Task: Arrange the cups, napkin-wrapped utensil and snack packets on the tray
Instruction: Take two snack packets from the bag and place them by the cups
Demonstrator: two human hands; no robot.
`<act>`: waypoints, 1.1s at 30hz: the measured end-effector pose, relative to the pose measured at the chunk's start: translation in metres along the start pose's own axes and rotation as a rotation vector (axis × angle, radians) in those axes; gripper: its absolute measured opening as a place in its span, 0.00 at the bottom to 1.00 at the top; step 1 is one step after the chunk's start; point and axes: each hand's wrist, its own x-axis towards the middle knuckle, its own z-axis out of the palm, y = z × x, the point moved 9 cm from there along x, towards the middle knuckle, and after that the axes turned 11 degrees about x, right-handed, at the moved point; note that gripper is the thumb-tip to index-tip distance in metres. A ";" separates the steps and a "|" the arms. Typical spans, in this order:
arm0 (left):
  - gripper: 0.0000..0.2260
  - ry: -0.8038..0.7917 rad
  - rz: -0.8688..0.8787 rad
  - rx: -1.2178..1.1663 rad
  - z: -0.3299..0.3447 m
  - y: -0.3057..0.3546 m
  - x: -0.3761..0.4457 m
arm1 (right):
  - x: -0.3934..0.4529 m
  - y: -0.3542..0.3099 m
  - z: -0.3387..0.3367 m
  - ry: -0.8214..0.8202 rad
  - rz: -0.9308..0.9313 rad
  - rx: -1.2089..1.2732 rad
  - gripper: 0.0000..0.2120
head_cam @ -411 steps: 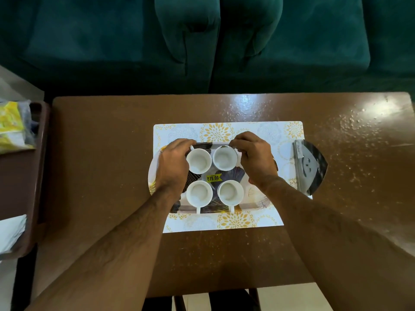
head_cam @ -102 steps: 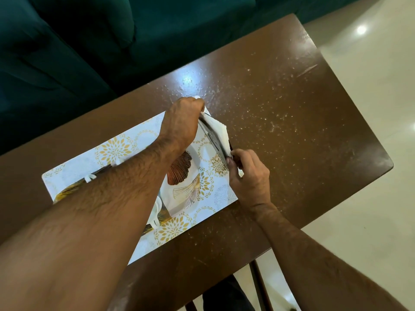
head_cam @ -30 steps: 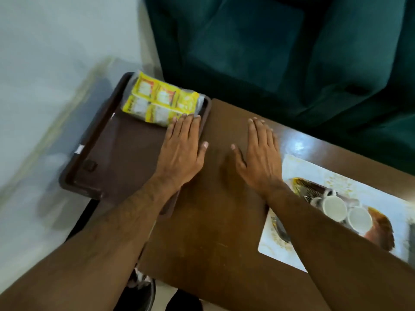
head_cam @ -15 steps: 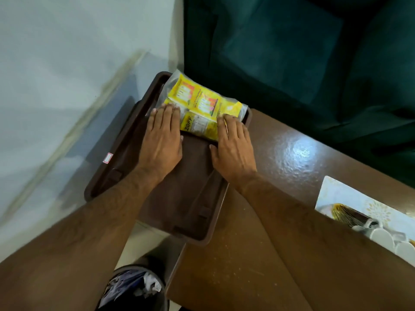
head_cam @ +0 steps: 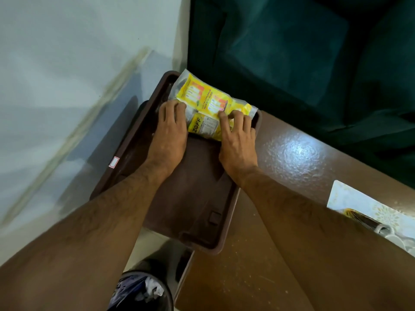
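Note:
A clear bag of yellow snack packets lies at the far end of a dark brown tray that overhangs the table's left edge. My left hand grips the bag's left side with curled fingers. My right hand pinches its right side, fingertips bent on the plastic. At the far right edge, a floral placemat holds the patterned tray with a white cup, mostly cut off. The napkin-wrapped utensil is out of view.
The brown wooden table runs right from the brown tray. A dark green sofa stands behind it. A bin with a plastic liner sits on the floor below the tray. A pale wall is on the left.
Half a second ago both hands lay flat against the packet bag; now their fingers are curled onto its two sides. The bag's near edge has lifted slightly.

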 end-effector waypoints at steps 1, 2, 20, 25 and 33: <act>0.26 0.011 -0.006 -0.037 -0.003 -0.001 0.000 | 0.000 0.000 -0.002 0.011 -0.008 0.025 0.41; 0.25 0.021 -0.008 -0.059 -0.005 -0.002 -0.001 | -0.001 0.000 -0.004 0.023 -0.018 0.052 0.40; 0.07 0.283 0.129 0.070 -0.133 0.004 -0.021 | -0.018 -0.032 -0.126 -0.004 -0.192 0.239 0.20; 0.10 0.281 0.119 0.189 -0.169 0.014 -0.017 | -0.013 -0.025 -0.158 0.034 -0.171 0.229 0.21; 0.11 0.257 0.003 0.154 -0.229 0.022 -0.032 | -0.035 -0.037 -0.216 0.141 -0.235 0.352 0.20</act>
